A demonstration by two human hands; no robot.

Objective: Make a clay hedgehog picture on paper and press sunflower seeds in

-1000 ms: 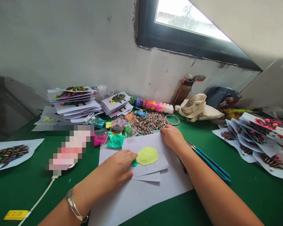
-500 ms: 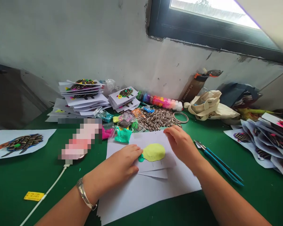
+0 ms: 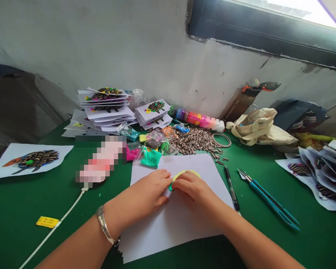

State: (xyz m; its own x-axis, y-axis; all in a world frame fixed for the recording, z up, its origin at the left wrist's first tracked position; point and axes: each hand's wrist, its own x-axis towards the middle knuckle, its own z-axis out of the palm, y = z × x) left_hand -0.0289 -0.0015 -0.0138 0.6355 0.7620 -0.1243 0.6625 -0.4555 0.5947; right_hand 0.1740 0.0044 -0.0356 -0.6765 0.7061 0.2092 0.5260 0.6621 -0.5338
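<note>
My left hand (image 3: pixel 149 186) rests on the white paper, its fingers stretched out and its thumb apart; the fingertips reach the left side of the green clay (image 3: pixel 170 187). My right hand (image 3: pixel 194 188) is bent over the drawing, its fingertips closed at that same small piece of green clay. Beneath the right hand, most of the flat yellow clay (image 3: pixel 194 173) is hidden; only its upper edge shows. Both clay pieces lie on a sheet above a stack of white paper (image 3: pixel 145 239).
Sunflower seeds (image 3: pixel 192 141) and bagged green clay (image 3: pixel 151 158) lie beyond the paper. A pen (image 3: pixel 232 188) and blue tweezers (image 3: pixel 271 201) are at right, near stacked seed pictures (image 3: pixel 322 175). A white cable (image 3: pixel 68 209) crosses the left side, below a finished seed picture (image 3: pixel 36 162).
My right hand has moved left and down from the sheet's upper right corner onto the clay, uncovering the pen. My left hand stays by the green clay. The view has shifted slightly.
</note>
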